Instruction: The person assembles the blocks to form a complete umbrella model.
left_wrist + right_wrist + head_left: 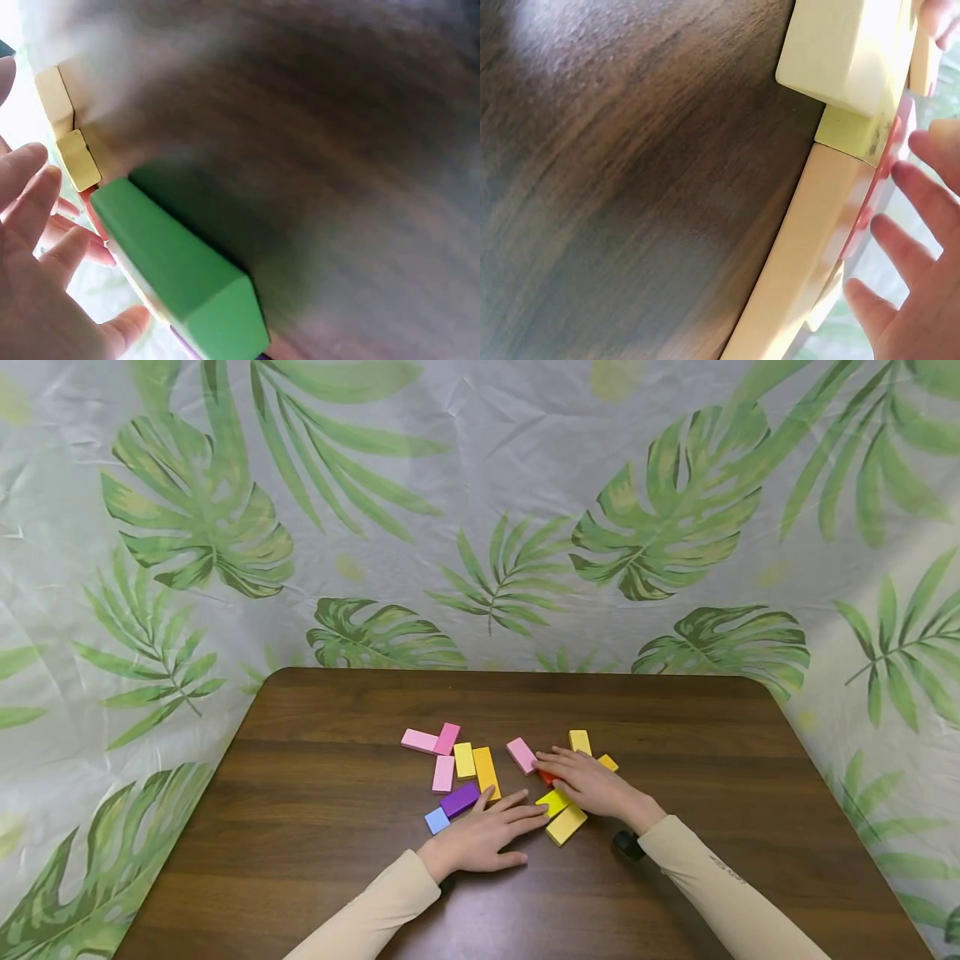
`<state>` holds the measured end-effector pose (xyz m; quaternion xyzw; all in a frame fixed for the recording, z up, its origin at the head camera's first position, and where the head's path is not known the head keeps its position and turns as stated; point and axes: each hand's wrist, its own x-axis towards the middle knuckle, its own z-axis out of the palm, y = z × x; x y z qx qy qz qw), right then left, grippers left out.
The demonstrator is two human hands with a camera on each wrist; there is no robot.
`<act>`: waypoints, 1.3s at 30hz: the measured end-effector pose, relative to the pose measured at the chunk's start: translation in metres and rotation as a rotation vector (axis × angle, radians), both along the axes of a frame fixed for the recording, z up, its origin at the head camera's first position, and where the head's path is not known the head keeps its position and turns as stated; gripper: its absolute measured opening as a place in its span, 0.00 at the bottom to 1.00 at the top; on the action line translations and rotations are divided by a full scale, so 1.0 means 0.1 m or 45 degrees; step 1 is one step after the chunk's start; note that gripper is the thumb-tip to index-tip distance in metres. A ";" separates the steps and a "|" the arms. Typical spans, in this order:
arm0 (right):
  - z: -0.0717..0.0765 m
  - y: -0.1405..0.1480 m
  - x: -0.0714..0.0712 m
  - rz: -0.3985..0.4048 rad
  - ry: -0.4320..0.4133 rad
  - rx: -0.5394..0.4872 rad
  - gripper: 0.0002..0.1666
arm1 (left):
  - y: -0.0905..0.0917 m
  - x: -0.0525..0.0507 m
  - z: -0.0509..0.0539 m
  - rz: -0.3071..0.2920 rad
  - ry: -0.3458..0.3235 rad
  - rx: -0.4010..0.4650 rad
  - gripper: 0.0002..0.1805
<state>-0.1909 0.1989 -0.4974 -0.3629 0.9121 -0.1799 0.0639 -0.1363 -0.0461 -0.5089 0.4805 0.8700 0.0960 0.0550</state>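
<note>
My left hand (483, 837) is spread palm down over the wooden blocks at the middle of the table. Its fingertips lie by an orange block (486, 772) and a bright yellow block (553, 802). A green block (180, 255) shows close to this hand in the left wrist view; from the head it is hidden. My right hand (596, 783) stretches over the right-hand blocks, its fingers near a pink block (521, 755) and partly covering a red block (547, 777). Below it lies a pale yellow block (566, 825). Neither hand grips anything.
Left of the hands lie a purple block (460, 799), a light blue block (437, 820), a yellow block (465, 761) and several pink blocks (420, 741). Another yellow block (580, 742) sits beyond my right hand. A leaf-patterned cloth (510, 485) hangs behind the brown table (315, 860).
</note>
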 end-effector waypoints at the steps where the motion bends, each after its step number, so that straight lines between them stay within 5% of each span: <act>1: 0.00 0.00 0.00 -0.003 -0.002 0.006 0.25 | 0.00 0.00 -0.01 0.004 -0.003 -0.003 0.33; 22: -0.02 -0.04 0.00 0.033 0.005 0.014 0.25 | -0.09 0.05 -0.03 0.015 0.084 0.030 0.29; 39: -0.04 -0.07 0.00 0.051 0.083 0.007 0.25 | -0.15 0.08 -0.04 0.101 0.016 0.021 0.30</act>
